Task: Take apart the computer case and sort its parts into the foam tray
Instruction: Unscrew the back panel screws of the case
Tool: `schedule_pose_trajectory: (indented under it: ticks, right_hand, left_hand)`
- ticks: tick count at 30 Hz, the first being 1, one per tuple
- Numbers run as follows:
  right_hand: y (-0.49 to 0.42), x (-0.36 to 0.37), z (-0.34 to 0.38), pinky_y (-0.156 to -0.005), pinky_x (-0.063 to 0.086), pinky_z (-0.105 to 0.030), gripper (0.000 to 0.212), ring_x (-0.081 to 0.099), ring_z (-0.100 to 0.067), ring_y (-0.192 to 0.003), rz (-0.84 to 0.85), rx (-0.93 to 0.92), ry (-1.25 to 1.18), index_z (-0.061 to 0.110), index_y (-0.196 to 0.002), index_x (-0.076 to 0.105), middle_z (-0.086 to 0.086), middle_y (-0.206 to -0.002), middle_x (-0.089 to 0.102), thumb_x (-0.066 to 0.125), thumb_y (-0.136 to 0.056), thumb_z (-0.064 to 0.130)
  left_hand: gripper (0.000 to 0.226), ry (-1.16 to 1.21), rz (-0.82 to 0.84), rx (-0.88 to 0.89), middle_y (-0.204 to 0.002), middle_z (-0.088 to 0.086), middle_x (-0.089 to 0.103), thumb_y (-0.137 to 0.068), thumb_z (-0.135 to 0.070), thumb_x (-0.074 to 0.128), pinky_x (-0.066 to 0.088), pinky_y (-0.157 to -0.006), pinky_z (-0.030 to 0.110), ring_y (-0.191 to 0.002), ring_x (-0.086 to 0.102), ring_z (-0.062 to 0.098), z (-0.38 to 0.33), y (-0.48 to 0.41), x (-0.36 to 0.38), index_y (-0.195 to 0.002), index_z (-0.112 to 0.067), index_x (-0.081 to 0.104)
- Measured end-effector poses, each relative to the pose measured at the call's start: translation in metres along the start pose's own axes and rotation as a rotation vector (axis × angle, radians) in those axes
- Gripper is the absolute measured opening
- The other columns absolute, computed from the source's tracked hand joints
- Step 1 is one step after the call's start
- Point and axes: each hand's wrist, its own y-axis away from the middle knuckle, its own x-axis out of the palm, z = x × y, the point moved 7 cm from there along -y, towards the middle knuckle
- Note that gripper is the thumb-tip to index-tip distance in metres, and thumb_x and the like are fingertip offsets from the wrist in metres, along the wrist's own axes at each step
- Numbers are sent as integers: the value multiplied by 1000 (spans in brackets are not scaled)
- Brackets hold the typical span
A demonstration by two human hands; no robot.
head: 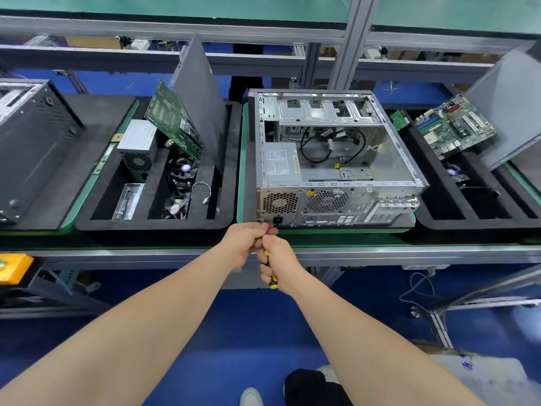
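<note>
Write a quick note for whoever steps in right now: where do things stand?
Right hand grips the screwdriver; left hand pinches near its tip at the computer case's rear corner.
Case lies open on its side, power supply inside.
Done: foam tray on the left holds a circuit board, fans, a side panel.
Left: free the power supply, move it to the tray.
</note>
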Motion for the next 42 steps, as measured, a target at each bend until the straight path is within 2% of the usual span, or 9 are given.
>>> schedule_pose_trajectory:
  ticks: [5,8,14,18,22,26,29,36,42]
  right_hand:
    - [5,-2,25,-69,38,-36,27,58,-29,-86,-355,-376,818,14,-101,55,-11,-100,65,34,-113,27]
    - [3,-3,29,-72,41,-39,24,66,-40,-100,-451,-458,1079,11,-124,54,-18,-110,69,38,-111,22]
    - [0,-3,31,-69,39,-39,24,68,-39,-100,-446,-505,1296,11,-130,52,-17,-111,71,48,-107,18]
    - [-1,-5,31,-67,45,-40,24,69,-41,-96,-411,-485,1183,11,-125,54,-20,-109,69,38,-112,23]
    - [-4,-10,24,-59,59,-41,31,71,-35,-66,-144,-409,770,14,-110,57,-16,-85,73,35,-113,35]
    - [1,-8,0,-40,38,-26,44,50,-20,-45,108,-54,-44,13,-100,65,-12,-75,70,41,-113,48]
    - [3,2,-7,-41,31,-26,41,43,-15,-48,192,28,-315,18,-93,61,-4,-64,54,43,-112,50]
    - [4,11,-4,-35,26,-23,35,31,-9,-39,204,80,-466,15,-92,61,1,-58,41,42,-115,34]
    - [-2,4,7,-41,40,-29,34,47,-22,-39,-52,-99,66,4,-101,60,-9,-61,59,37,-113,26]
  left_hand:
    - [26,-7,-28,-15,-114,15,75,-98,-11,65,56,-77,29,-100,72,24,1,-1,0,-120,1,69]
    - [23,-1,-70,-18,-110,16,75,-94,-10,70,58,-71,28,-97,73,26,-1,0,-2,-116,0,71]
    - [18,44,-162,-34,-95,11,79,-88,-10,78,57,-57,24,-84,76,21,3,1,-5,-105,-5,76]
    - [21,45,-195,-15,-98,10,78,-86,-11,80,58,-66,28,-91,75,23,7,-1,-6,-106,-7,76]
    - [21,-22,-176,31,-99,17,77,-89,-9,76,61,-83,38,-95,74,31,-1,-4,-10,-107,1,74]
    - [18,-14,-94,-7,-76,9,76,-93,-11,71,60,-70,32,-70,68,20,-2,-4,-8,-106,3,74]
    - [22,-4,-62,-31,-66,6,71,-95,-11,68,58,-66,30,-70,63,20,-1,-4,-7,-110,5,72]
    - [22,30,-17,-57,-89,11,78,-97,-13,66,58,-71,29,-86,71,21,-3,-2,-6,-112,3,71]
    - [23,26,-31,-45,-103,16,77,-97,-11,67,59,-75,35,-94,67,28,-1,-4,-7,-112,4,71]
